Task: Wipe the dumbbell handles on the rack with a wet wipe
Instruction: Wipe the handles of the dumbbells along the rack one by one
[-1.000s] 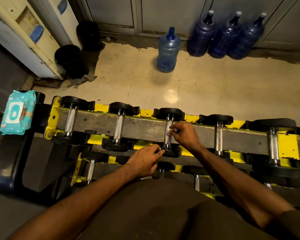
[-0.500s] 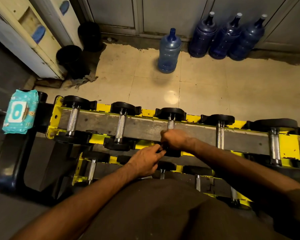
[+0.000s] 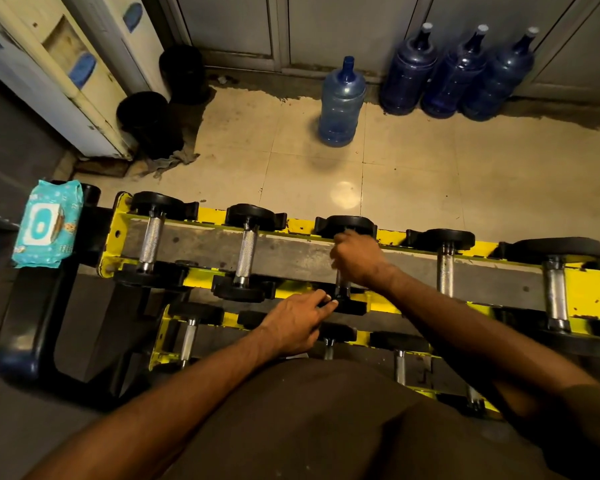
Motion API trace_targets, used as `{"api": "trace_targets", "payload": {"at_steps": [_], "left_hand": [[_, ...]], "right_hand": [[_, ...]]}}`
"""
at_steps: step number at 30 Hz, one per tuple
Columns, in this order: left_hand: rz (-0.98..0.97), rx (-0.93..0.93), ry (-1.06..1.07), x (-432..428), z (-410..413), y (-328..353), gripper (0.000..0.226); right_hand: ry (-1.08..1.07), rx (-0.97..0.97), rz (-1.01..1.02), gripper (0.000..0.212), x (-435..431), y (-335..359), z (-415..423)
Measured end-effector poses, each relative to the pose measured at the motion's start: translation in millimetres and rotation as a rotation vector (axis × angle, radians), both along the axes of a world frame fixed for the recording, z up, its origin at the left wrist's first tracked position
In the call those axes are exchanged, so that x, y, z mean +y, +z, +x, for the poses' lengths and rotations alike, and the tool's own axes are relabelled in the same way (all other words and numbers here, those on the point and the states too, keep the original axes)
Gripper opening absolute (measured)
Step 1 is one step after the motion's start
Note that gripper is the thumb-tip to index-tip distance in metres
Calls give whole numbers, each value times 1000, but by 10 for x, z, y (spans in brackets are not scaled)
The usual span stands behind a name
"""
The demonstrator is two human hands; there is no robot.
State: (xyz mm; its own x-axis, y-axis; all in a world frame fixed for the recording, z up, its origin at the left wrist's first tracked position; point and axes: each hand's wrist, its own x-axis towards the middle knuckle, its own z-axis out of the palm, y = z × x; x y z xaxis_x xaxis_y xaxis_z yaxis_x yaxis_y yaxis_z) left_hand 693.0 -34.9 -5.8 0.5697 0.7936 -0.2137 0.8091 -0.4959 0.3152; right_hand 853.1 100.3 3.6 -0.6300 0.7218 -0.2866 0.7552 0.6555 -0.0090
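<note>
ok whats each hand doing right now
left hand: open, fingertips on the near plate
right hand: curled round the dumbbell handle

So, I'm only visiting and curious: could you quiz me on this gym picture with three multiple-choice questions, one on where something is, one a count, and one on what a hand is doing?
1. Where does the pack of wipes lie?
A) on the tiled floor
B) inside a cupboard
C) on the black bench left of the rack

2. How many big blue water jugs stand on the floor?
A) two
B) four
C) six

3. What is the right hand doing?
A) curled round a dumbbell handle
B) hanging free
C) lifting a jug

Answers:
1 C, the pack rests on the bench's top end, beside the rack.
2 B, one stands alone and three stand in a row by the wall.
3 A, its fingers wrap the third handle from the left on the top shelf.
</note>
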Motion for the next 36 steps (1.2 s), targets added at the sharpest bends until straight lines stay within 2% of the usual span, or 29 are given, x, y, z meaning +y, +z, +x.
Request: {"api": "trace_targets", "payload": {"at_steps": [3,7,9,11,14,16,19,20,23,25,27,30,32,34,36], "left_hand": [[-32,-28,31,-23,-19,-35,64],[-27,-42,53,8,-49,-36,59],[-17,-48,59,43,-37,-39,58],[-22,-50,72,60,-17,-44,58],[-42,-56,90,49,-20,-53,57],[-46,-57,98,34,-39,-58,56],[-45,-67,88,53,-33,-49,55],[-43,-70,83,69,-23,-51,55],[-41,-74,84,87,-1,-55,55],[-46,-78,85,83,1,-66,55],[-51,-80,92,74,-16,-77,55],[-58,-90,106,68,-59,-84,55],[-59,-97,109,74,-68,-82,55],[-56,-98,103,86,-42,-70,55],[-52,-97,98,94,-13,-62,54]], "right_hand": [[-211,165,36,27,-105,-60,169],[-300,290,-284,21,-471,-235,317],[-539,476,-359,16,-410,-287,378],[-805,652,-336,12,-284,-335,372],[-1030,831,-374,12,-210,-403,315],[-1048,833,-515,12,-246,-392,353],[-1075,706,-787,14,-305,-344,490],[-1118,708,-814,14,-277,-353,510],[-1365,914,-739,14,-132,-422,406],[-1423,984,-701,20,-61,-491,332],[-1360,885,-743,19,-97,-477,318],[-1258,703,-911,11,-186,-409,398],[-1288,690,-1001,13,-180,-375,475],[-1344,808,-1006,12,-137,-373,489],[-1436,992,-925,10,-97,-367,414]]}}
